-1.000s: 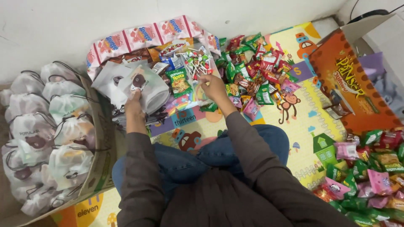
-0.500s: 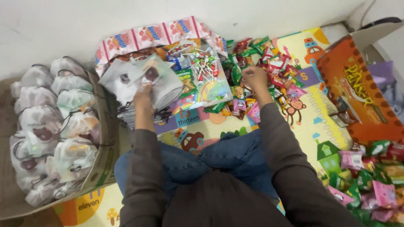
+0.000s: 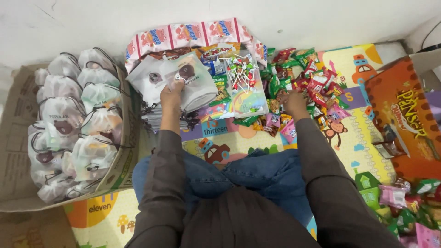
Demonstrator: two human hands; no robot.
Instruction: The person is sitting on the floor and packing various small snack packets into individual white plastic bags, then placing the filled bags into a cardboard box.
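My left hand [image 3: 171, 90] grips a white drawstring pouch [image 3: 195, 82] with a brown bear print, held above a stack of flat pouches [image 3: 151, 117]. My right hand [image 3: 293, 102] rests palm down on a heap of small snack packets [image 3: 312, 87] in red, green and pink, fingers curled among them; whether it holds one is hidden. Between the hands lies a clear bag of lollipops [image 3: 243, 78] on the play mat.
A cardboard box [image 3: 18, 119] at the left holds several filled white pouches [image 3: 87, 119]. A strip of pink wafer packs [image 3: 193, 34] lies along the wall. An orange carton [image 3: 404, 119] stands at the right, more packets [image 3: 413, 206] at the lower right. My knees fill the middle.
My right hand moved right from the lollipop bag and came down onto the snack heap. My left hand kept hold of the pouch. The view shifted left.
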